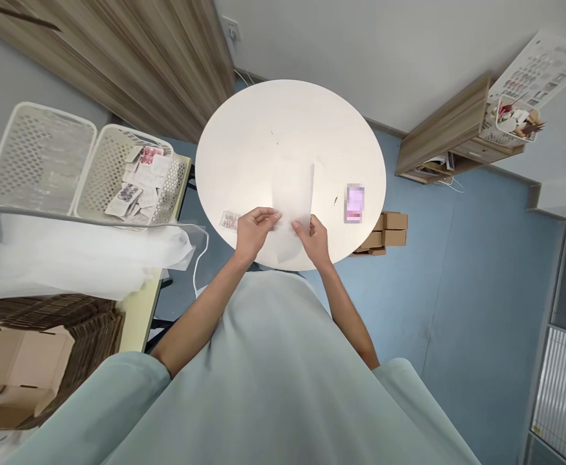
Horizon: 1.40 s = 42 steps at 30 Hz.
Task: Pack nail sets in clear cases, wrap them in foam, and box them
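Observation:
Between my hands is a thin, translucent white sheet (293, 194), held over the near part of the round white table (244, 129). My left hand (255, 229) pinches its left edge between thumb and fingers. On the opposite edge, my right hand (313, 239) grips the sheet the same way. Just left of my left hand lies a small clear pack (229, 220) with pinkish pieces in it, partly covered by the hand. A pixelated pink-purple rectangle (354, 203) lies on the table to the right of my right hand.
White baskets (84, 174) stand on a side table at left, one holding small packets (140, 181). Below them are white sheets (84, 252) and stacked flat cardboard boxes (89, 336). Brown boxes (394, 229) sit on the floor right of the table. A wooden cabinet (448, 129) stands at upper right.

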Each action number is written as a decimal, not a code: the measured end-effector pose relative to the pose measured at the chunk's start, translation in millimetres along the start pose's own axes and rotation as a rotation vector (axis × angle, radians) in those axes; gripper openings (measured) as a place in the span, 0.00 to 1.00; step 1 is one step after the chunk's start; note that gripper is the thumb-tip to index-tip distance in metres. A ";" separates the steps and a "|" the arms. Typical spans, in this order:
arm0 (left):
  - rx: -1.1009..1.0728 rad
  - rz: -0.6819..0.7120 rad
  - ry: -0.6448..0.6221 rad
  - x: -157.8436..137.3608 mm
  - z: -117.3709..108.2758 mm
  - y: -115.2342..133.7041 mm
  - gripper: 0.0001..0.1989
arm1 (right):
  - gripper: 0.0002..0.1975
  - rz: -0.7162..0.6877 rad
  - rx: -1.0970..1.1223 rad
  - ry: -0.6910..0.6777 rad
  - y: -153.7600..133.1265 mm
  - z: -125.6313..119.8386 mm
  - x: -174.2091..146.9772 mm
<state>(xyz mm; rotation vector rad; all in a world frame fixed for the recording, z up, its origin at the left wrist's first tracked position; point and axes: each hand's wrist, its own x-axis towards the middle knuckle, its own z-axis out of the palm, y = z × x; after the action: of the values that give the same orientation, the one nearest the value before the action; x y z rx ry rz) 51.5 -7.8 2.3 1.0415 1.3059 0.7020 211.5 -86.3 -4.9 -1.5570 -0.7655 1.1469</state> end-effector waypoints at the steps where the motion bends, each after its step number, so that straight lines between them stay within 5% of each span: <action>1: 0.022 0.013 -0.008 2.3 -1.2 0.4 0.22 | 0.23 0.003 0.022 -0.015 -1.4 0.4 -0.4; 5: 0.140 0.103 -0.035 11.2 -8.4 2.1 0.16 | 0.31 0.018 0.127 -0.097 -5.9 7.5 0.5; 13: 0.173 0.043 -0.191 19.3 -26.7 3.4 0.18 | 0.20 0.050 0.100 -0.229 4.5 36.4 16.7; 19: 0.181 0.005 -0.152 31.3 -52.3 -1.6 0.14 | 0.16 0.001 -0.027 -0.142 10.2 49.9 22.8; 26: 0.216 -0.059 -0.070 72.6 -82.2 -15.5 0.10 | 0.18 -0.006 -0.155 0.061 19.5 31.9 35.7; 34: 0.234 -0.149 -0.008 123.8 -81.8 -43.2 0.12 | 0.18 0.171 -0.126 0.284 55.6 8.3 81.7; 39: 0.312 -0.275 -0.126 117.9 -80.2 -70.8 0.21 | 0.12 0.239 -0.138 0.317 76.7 4.7 112.4; 42: 0.405 -0.319 -0.234 103.5 -81.9 -91.7 0.17 | 0.08 0.248 -0.160 0.331 89.6 5.1 127.6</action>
<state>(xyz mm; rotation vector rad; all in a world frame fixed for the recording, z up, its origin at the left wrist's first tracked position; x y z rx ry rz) -23.3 64.5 -120.2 1.1602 1.3946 0.0693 244.5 3.6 -128.1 -1.9578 -0.4600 0.9831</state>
